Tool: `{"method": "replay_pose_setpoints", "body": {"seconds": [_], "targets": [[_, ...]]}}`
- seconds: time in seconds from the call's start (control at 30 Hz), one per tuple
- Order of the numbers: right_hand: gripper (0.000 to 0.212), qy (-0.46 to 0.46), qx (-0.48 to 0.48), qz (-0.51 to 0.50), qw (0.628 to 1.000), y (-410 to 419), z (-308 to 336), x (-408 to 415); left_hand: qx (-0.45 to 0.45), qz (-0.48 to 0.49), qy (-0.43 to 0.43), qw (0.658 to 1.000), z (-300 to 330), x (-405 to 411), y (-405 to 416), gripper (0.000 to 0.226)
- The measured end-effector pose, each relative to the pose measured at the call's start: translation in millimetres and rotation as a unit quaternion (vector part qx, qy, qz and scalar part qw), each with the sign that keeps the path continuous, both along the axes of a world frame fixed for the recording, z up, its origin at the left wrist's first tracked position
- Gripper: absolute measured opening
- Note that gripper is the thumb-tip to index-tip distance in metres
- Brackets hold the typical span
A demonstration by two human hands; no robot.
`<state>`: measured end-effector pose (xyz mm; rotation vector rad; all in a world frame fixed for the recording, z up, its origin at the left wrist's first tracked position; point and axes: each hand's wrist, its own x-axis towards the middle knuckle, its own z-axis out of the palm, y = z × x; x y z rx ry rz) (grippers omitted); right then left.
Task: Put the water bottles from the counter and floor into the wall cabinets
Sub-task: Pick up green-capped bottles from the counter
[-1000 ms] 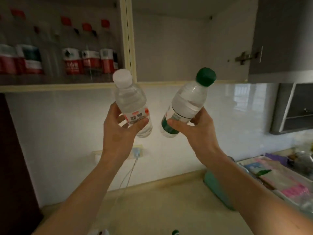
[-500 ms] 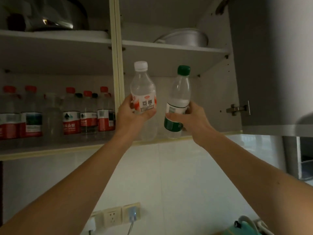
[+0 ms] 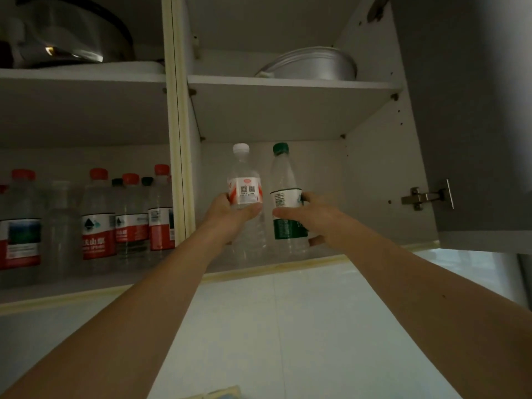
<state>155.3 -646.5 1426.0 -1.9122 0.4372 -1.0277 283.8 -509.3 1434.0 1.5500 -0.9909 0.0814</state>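
My left hand (image 3: 230, 216) grips a clear white-capped water bottle (image 3: 244, 191) with a red and white label. My right hand (image 3: 313, 218) grips a green-capped water bottle (image 3: 283, 197) with a green and white label. Both bottles stand upright, side by side, inside the right compartment of the wall cabinet, at or just above its bottom shelf (image 3: 288, 263); whether they rest on it I cannot tell. The left compartment holds several red-capped water bottles (image 3: 98, 220) in a row.
A vertical divider (image 3: 178, 139) separates the two compartments. The upper shelf (image 3: 288, 87) carries a metal basin (image 3: 311, 64); a dark pan (image 3: 74, 38) sits on the upper left. The open grey cabinet door (image 3: 475, 125) hangs at right with its hinge (image 3: 426, 197). White tiled wall lies below.
Both hands have carried the bottles upward and forward from in front of the cabinet into its right lower compartment, and the bottles have gone from tilted to upright. The view has tilted upward.
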Motion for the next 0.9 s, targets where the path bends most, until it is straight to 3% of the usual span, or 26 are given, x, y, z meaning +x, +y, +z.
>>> {"method": "replay_pose_setpoints", "body": {"seconds": [0.33,0.57,0.77,0.9], "targets": [[0.051,0.027,-0.014,0.013,0.999,-22.9,1.5,27.3,0.012,-0.012,0.051,0.999,0.6,31.4,-36.4,0.053],[0.046,0.016,-0.014,0.021,1.000,-25.5,-2.0,29.0,0.023,-0.019,0.044,0.999,1.2,27.7,-35.3,0.057],[0.051,0.047,-0.043,-0.008,0.998,-19.4,-2.8,21.6,0.088,0.037,-0.061,0.994,-6.3,15.7,-22.1,0.056],[0.057,-0.011,-0.136,-0.126,0.983,-5.2,-4.0,7.0,0.065,0.073,-0.151,0.984,-17.4,-7.3,-1.4,0.052]]}}
